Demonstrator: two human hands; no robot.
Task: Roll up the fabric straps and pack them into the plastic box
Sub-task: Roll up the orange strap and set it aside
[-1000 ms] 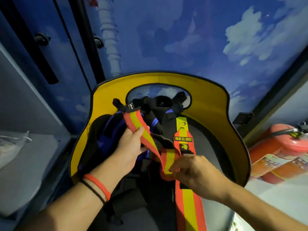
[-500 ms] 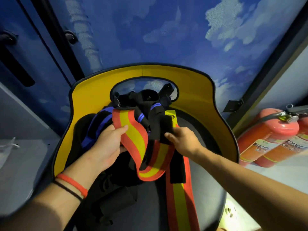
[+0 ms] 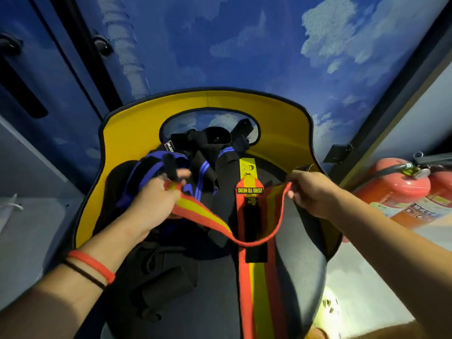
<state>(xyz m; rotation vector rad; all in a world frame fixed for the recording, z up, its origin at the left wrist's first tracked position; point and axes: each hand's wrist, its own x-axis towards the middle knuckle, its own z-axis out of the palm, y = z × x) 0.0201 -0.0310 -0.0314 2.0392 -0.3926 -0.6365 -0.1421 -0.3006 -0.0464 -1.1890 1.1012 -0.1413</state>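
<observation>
Your held strap [image 3: 195,211]: orange edges, yellow centre stripe.
Your twelve-o'clock straps [image 3: 204,172]: black, blue stripes.
Your wristband [image 3: 93,263]: orange.

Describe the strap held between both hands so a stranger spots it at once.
Find the big yellow-lined shell piled with straps. Above it the left hand and right hand each grip an end of an orange strap with a yellow stripe, sagging in a U between them. Its lookalike lies flat and carries a ZERO TO HERO label; the other straps are black and blue.
</observation>
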